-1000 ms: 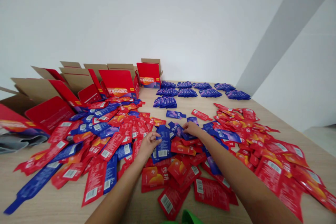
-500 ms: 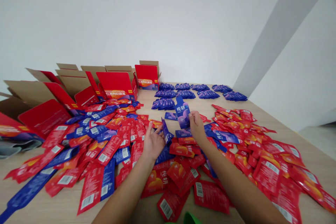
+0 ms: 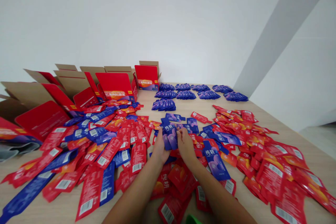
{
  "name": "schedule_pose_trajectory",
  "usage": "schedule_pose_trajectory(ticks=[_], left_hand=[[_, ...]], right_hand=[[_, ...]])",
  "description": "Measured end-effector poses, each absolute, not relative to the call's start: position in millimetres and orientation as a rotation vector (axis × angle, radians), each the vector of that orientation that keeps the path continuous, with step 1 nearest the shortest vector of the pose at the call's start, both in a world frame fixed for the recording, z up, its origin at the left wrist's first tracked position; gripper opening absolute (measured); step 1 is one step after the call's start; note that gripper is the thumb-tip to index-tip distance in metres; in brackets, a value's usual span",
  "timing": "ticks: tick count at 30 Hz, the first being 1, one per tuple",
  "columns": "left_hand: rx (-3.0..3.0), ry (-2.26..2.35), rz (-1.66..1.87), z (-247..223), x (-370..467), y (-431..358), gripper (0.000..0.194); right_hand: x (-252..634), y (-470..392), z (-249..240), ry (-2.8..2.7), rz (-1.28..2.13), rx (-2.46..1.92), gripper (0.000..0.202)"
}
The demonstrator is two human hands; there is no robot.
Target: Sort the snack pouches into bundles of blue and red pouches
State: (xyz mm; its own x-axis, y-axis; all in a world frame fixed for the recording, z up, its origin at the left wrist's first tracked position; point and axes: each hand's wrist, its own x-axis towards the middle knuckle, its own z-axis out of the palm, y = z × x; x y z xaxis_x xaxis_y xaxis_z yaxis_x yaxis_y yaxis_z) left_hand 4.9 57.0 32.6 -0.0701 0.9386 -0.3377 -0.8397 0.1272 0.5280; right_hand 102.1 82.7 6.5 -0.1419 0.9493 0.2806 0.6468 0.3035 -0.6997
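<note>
One pale wood table point(image 3: 191, 107) spreads out all around the grip, running up to a plain white wall point(image 3: 183, 17) beyond it, with a greyer band point(image 3: 265, 35) slanting down off to the right. Loose red pouches point(image 3: 88, 185), blue ones mixed in, are heaped left and right of the grip and under the wrists. Past the grip, nine fanned blue stacks point(image 3: 163, 104) sit pretty tidy.

What's changed: half a second ago the right hand point(image 3: 185, 144) had one pouch held up on its own. Now it's right next to the left hand point(image 3: 159, 148) — both on the same small bunch of blue pouches point(image 3: 170, 137), printed fronts showing. Left is closed round the bunch from its side, right fingers are pinching the right edge; can't tell how many are in there. Another blue pouch point(image 3: 215, 162) now shows in full, just right of the right wrist.

Containers: red cartons point(image 3: 114, 80) line up left of the grip and farther back, flaps up — insides are hidden from this angle. Something grey point(image 3: 18, 150) and crumpled lies at the far left.
</note>
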Motion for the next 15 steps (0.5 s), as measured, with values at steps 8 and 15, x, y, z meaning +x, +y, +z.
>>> schedule_pose_trajectory(ticks=[8,15], left_hand=[[0.313,0.865,1.595,16,-2,42,0.027],[0.147,0.820,1.495,4,-53,43,0.015]], right_hand=[[93,53,19,-2.161,0.438,-1.546,0.025],[112,91,29,-2.414,0.390,-1.456,0.022]])
